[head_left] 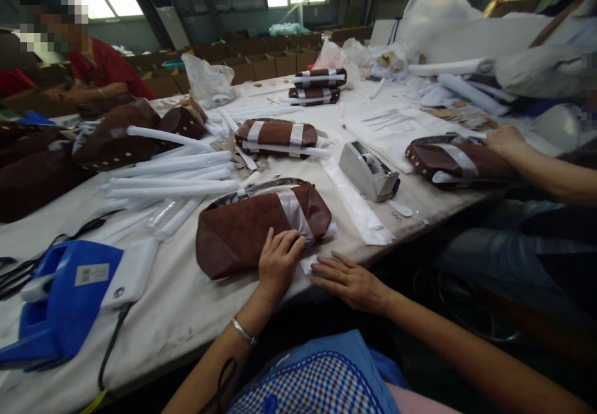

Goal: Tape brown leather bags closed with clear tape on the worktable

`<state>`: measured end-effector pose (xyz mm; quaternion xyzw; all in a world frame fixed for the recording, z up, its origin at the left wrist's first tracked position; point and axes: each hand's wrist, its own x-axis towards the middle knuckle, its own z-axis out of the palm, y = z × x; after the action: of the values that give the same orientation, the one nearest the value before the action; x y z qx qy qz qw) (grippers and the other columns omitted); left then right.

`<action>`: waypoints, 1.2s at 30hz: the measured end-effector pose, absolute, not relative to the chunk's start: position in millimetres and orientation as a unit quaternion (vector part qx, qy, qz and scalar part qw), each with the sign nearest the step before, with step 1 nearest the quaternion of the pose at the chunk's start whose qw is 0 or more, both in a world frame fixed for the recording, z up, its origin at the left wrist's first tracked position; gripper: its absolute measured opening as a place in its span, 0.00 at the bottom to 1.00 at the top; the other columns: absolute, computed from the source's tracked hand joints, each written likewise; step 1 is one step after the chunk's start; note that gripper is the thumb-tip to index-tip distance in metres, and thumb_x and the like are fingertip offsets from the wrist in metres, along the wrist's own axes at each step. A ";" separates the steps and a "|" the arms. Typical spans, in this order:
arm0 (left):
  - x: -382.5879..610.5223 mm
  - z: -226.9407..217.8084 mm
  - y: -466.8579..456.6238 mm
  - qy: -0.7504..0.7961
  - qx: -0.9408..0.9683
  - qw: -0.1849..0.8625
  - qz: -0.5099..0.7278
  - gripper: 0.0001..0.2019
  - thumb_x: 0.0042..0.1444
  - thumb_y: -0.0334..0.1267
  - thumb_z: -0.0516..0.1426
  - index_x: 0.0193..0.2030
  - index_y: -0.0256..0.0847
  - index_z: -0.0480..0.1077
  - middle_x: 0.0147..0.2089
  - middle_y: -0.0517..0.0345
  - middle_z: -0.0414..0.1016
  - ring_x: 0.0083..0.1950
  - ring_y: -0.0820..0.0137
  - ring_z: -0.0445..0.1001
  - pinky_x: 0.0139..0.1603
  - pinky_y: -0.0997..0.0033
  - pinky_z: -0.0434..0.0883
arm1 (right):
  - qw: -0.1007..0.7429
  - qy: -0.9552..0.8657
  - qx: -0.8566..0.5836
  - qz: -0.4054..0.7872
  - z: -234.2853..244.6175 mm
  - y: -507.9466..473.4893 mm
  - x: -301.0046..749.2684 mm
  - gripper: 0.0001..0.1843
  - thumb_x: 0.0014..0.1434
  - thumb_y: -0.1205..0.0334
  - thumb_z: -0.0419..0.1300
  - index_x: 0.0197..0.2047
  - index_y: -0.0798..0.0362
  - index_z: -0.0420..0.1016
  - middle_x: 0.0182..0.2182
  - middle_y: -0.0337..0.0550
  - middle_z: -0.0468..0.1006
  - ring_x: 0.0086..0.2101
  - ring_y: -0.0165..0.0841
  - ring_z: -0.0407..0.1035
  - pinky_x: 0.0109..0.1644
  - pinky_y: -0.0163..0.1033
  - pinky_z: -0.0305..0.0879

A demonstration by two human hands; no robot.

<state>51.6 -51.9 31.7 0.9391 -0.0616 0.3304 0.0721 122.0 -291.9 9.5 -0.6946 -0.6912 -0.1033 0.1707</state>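
Observation:
A brown suede bag (242, 227) with a silvery wrap band lies near the table's front edge. My left hand (278, 260) rests on the bag's near side, fingers curled and pressing at the band's lower end. My right hand (351, 280) lies flat at the table edge just right of it, fingers stretched out towards a white paper strip (310, 263) under the bag. I cannot make out anything held in either hand.
A grey tape dispenser (368, 170) stands right of the bag. White rolled tubes (172, 178) lie to the left, a blue device (65, 302) at the near left. More wrapped bags (276, 135) lie farther back. A co-worker's hand (506, 142) holds a bag (459, 160) at right; another person sits far left.

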 end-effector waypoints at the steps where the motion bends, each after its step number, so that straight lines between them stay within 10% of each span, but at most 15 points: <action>1: 51.6 32.2 -51.9 -0.060 0.940 0.071 0.329 0.10 0.64 0.32 0.57 0.50 0.45 0.75 0.52 0.55 0.79 0.54 0.64 0.75 0.71 0.48 0.58 | 0.185 -0.692 -0.688 -0.113 5.7 -288.5 121.0 0.31 0.64 0.76 0.50 0.69 0.54 0.61 0.67 0.48 0.63 0.69 0.40 0.49 0.72 0.57 0.50; 12: 51.9 35.7 -52.7 -0.061 0.937 0.071 0.337 0.10 0.64 0.31 0.56 0.50 0.44 0.75 0.51 0.55 0.80 0.52 0.65 0.76 0.70 0.49 0.60 | 0.384 -0.644 -0.643 -0.152 4.1 -261.0 118.2 0.18 0.66 0.76 0.53 0.55 0.57 0.75 0.48 0.52 0.82 0.53 0.36 0.74 0.61 0.46 0.71; 36: 45.3 29.1 -45.4 -0.121 0.917 0.069 0.373 0.11 0.66 0.30 0.54 0.49 0.42 0.76 0.51 0.57 0.81 0.55 0.67 0.77 0.71 0.49 0.63 | 0.472 -0.547 -0.691 -0.030 95.8 -226.1 168.9 0.16 0.66 0.69 0.54 0.49 0.48 0.81 0.40 0.42 0.84 0.39 0.34 0.79 0.46 0.36 0.76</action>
<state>45.3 -45.4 29.1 0.9171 -0.1213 0.3733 0.0693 168.9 -226.1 95.8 -0.6910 -0.5468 -0.0300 0.4718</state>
